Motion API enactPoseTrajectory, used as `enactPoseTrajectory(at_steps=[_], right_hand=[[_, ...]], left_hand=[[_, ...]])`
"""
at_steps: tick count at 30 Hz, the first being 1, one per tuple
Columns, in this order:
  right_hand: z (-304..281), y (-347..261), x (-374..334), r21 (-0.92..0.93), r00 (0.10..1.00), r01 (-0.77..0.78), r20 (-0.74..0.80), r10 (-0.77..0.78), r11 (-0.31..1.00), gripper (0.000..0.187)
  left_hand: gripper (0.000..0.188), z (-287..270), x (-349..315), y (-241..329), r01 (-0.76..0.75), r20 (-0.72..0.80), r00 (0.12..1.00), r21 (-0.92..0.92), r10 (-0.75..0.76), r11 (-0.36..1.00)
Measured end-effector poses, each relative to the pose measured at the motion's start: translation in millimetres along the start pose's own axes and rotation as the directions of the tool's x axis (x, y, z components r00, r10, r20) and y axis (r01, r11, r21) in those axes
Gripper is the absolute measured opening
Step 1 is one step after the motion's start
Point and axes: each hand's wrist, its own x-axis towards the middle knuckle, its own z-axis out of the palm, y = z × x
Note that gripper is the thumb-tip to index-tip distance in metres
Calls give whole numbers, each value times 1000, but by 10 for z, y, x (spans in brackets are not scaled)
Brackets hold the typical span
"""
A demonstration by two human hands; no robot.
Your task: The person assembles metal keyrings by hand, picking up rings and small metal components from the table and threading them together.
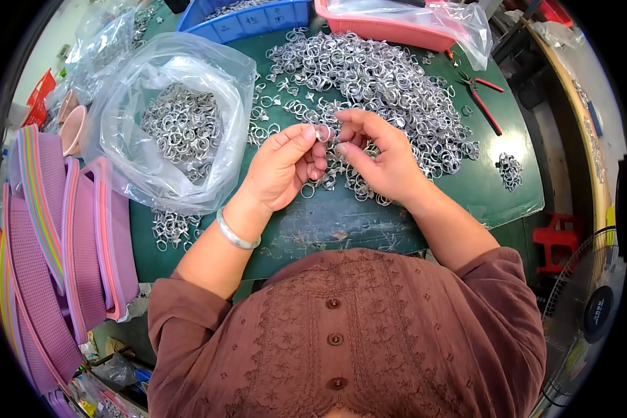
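Silver-coloured metal gleams at my left fingertips: a small ring (322, 134) is pinched between thumb and bent fingers, at two o'clock from the middle of my left hand (280, 167). My right hand (383, 157) faces it, the ring lying at ten o'clock; thumb and forefinger are parted, with nothing that I can make out between them. The left is nearer, since it has hold. Being a round band, the ring shows no clear long axis, and its tilt is too small to tell. Beyond, at twelve to one o'clock, spreads a loose, glinting heap of rings (369, 76) on the scuffed green tabletop (285, 254). Crinkled clear plastic forms the bag (233, 83) at ten o'clock; smooth red-handled pliers (485, 110) lie at two.
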Motion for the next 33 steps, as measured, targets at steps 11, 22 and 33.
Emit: enactPoseTrajectory(at_steps=[11, 22, 33], right_hand=[[10, 17, 3, 10, 998, -40, -40, 40, 999, 28], [9, 11, 37, -235, 988, 151, 78, -137, 960, 12], [30, -45, 14, -432, 947, 269, 283, -153, 861, 5]], left_hand=[[27, -79, -1, -2, 20, 135, 991, -74, -10, 997], [25, -155, 54, 63, -126, -91, 990, -194, 110, 973], [16, -72, -7, 94, -84, -205, 973, 97, 102, 992]])
